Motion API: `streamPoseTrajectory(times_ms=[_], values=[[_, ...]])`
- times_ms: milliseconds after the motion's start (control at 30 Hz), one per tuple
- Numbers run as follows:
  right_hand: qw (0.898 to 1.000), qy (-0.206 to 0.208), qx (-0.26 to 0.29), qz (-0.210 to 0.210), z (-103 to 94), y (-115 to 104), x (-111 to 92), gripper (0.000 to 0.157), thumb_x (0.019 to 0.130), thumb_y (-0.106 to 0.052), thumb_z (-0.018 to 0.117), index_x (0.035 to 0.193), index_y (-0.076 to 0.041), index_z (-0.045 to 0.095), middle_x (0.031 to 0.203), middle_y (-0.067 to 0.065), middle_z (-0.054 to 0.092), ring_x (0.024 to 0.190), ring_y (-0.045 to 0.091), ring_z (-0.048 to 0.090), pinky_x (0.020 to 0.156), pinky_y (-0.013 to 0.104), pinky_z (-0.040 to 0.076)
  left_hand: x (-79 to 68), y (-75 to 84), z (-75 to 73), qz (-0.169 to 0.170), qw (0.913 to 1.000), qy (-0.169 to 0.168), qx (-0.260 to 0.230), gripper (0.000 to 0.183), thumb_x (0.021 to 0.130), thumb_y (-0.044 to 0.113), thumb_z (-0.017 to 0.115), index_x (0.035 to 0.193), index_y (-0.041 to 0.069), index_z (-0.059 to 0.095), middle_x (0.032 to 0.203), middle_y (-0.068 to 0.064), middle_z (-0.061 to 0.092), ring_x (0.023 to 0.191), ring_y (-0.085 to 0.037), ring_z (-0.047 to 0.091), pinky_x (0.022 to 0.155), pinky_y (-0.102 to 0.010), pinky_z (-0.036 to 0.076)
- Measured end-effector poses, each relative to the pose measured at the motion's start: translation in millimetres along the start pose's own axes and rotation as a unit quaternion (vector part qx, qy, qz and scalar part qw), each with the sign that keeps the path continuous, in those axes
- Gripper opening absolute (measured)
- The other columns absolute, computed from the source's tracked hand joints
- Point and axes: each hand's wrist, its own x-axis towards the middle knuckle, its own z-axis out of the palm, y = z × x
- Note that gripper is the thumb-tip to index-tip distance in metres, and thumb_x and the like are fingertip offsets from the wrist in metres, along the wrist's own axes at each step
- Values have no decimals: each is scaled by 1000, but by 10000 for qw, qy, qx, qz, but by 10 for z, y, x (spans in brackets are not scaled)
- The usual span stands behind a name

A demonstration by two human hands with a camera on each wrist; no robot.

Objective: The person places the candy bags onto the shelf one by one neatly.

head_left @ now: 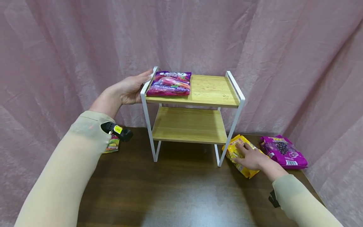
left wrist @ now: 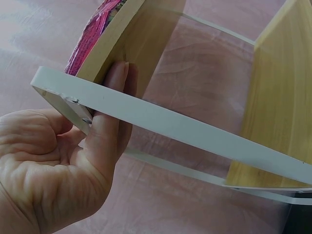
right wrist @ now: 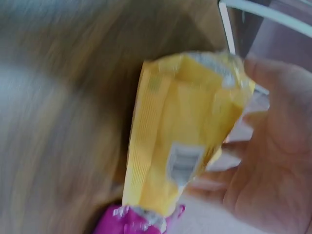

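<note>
My left hand (head_left: 131, 90) grips the upper left side of a small two-tier shelf (head_left: 236, 90) with a white metal frame and wooden boards. In the left wrist view its fingers (left wrist: 105, 134) reach past the white bar to the underside of the top board. A purple candy bag (head_left: 170, 84) marked "berries" lies on the left of that board. My right hand (head_left: 250, 157), fingers spread, is at a yellow candy bag (head_left: 246, 171) beside the shelf's right leg. The right wrist view is blurred; there the fingers are partly hidden behind the yellow bag (right wrist: 180, 122).
A purple bag with a grape picture (head_left: 283, 151) lies to the right of the yellow one. Another colourful bag (head_left: 113, 144) is partly hidden behind my left sleeve. Pink curtains (head_left: 198, 34) hang behind the dark wooden table (head_left: 175, 192).
</note>
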Motion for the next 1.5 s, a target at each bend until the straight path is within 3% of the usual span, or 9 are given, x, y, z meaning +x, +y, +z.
streamPoseTrajectory(times_ms=[200, 367, 500, 867, 1300, 1500], values=[[9971, 287, -95, -703, -59, 205, -52, 81, 92, -51, 69, 159, -18, 39, 164, 22, 25, 147, 56, 15, 114, 78, 11, -24, 12, -23, 11, 10000, 49, 51, 58, 110, 39, 36, 160, 55, 10, 106, -14, 71, 78, -22, 75, 68, -36, 64], [9964, 40, 186, -824, 15, 336, -61, 86, 92, -56, 68, 162, -19, 34, 165, 24, 22, 147, 57, 14, 109, 82, 19, -34, 10, -46, -42, 10000, 40, 63, 58, 110, 38, 37, 159, 57, 12, 107, -13, 70, 78, -21, 75, 67, -35, 64], [9966, 19, 68, -816, 66, 339, -57, 87, 95, -65, 59, 163, -20, 30, 165, 25, 21, 146, 58, 16, 106, 82, 25, -40, 18, -64, -33, 10000, 10, 12, 59, 110, 38, 38, 159, 56, 12, 108, -13, 70, 79, -21, 75, 68, -36, 64], [9988, 137, -184, -434, 127, 169, -51, 85, 98, -67, 51, 162, -14, 30, 162, 32, 23, 139, 63, 25, 97, 84, 34, -38, 2, -75, 30, 9999, -111, -33, 62, 111, 34, 38, 161, 53, 7, 106, -14, 70, 77, -21, 74, 66, -35, 64], [9955, 319, 90, 892, 193, -211, -7, 86, 101, -64, 43, 162, -6, 25, 157, 43, 15, 129, 74, 27, 93, 79, 41, -44, 28, -70, 26, 9999, -92, -103, 62, 110, 37, 40, 160, 54, 9, 112, -15, 68, 80, -22, 75, 69, -37, 64], [9959, 112, 124, 886, 102, -179, -30, 87, 101, -69, 38, 163, -9, 25, 159, 39, 18, 130, 72, 29, 90, 80, 42, -38, 22, -68, 10, 9999, -58, -103, 59, 110, 38, 38, 160, 56, 11, 113, -15, 68, 80, -22, 75, 70, -37, 64]])
